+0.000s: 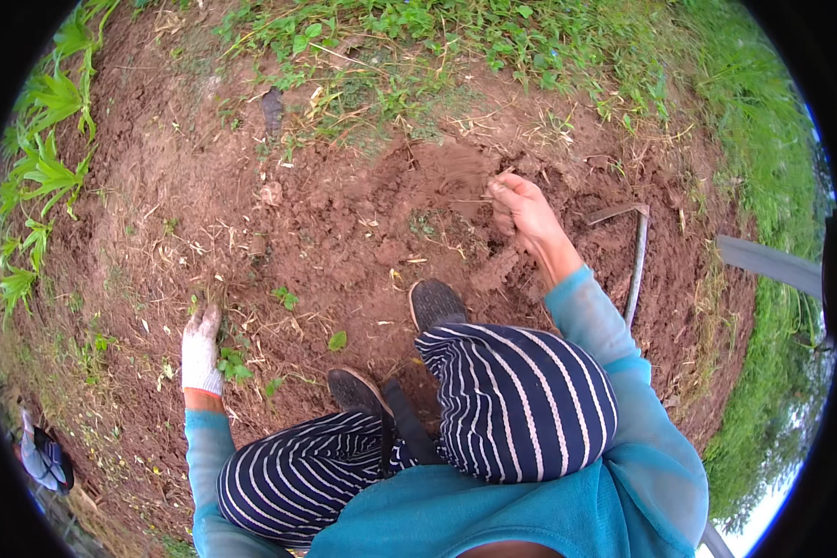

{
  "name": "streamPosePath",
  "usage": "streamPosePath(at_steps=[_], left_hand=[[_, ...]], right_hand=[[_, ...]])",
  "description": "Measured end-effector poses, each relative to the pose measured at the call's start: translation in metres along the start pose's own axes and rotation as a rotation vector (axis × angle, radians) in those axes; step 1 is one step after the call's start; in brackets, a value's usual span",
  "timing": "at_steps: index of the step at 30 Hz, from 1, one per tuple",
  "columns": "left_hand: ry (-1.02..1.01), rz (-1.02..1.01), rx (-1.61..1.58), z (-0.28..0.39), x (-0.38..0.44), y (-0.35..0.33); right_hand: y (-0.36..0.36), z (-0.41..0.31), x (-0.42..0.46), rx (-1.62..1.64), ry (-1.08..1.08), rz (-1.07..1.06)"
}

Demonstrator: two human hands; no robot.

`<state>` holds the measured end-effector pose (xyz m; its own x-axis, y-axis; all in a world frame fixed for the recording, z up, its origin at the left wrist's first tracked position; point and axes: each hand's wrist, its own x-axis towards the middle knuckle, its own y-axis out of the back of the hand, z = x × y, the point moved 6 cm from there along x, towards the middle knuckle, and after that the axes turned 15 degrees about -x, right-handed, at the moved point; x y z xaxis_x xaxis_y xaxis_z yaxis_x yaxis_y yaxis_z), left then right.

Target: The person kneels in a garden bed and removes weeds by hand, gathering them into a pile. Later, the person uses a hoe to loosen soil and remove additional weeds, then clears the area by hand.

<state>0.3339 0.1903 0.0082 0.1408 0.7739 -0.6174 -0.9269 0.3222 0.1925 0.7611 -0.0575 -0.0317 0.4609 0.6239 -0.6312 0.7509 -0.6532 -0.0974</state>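
My left hand (202, 352), in a white knit glove with soiled fingertips, reaches down to the soil among small weeds and dry stalks. Its fingers are close together, and what lies under the tips is hidden. Green leaves of a small weed (234, 364) stand right beside the glove. My right hand (522, 209) is bare and muddy, its fingers curled in over loosened reddish soil (418, 188). A thin, pale stalk-like bit (506, 171) shows at its fingertips. The soil just left of this hand is streaked with blur.
A hand hoe (638, 258) with a bent head lies right of my right hand. My dark shoes (438, 303) stand on the soil. Low weeds (418, 35) grow ahead, leafy plants (52, 171) at left. Another person (45, 453) is at far left. A grey bar (767, 264) juts in at right.
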Motion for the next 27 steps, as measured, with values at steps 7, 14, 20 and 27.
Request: streamPosePath(at_steps=[7,14,20,27], left_hand=[[-0.069,-0.065,0.031,0.001,0.010,-0.010],[-0.091,-0.025,0.106,0.013,0.012,-0.006],[-0.075,0.023,0.024,0.006,0.007,0.002],[-0.077,0.008,0.105,0.017,-0.002,-0.010]], right_hand=[[0.034,0.032,0.024,-0.878,0.123,0.080],[0.045,-0.016,0.021,-0.757,0.339,0.327],[-0.017,-0.017,-0.001,-1.001,0.362,0.326],[-0.066,0.039,0.015,-1.684,0.328,0.162]])
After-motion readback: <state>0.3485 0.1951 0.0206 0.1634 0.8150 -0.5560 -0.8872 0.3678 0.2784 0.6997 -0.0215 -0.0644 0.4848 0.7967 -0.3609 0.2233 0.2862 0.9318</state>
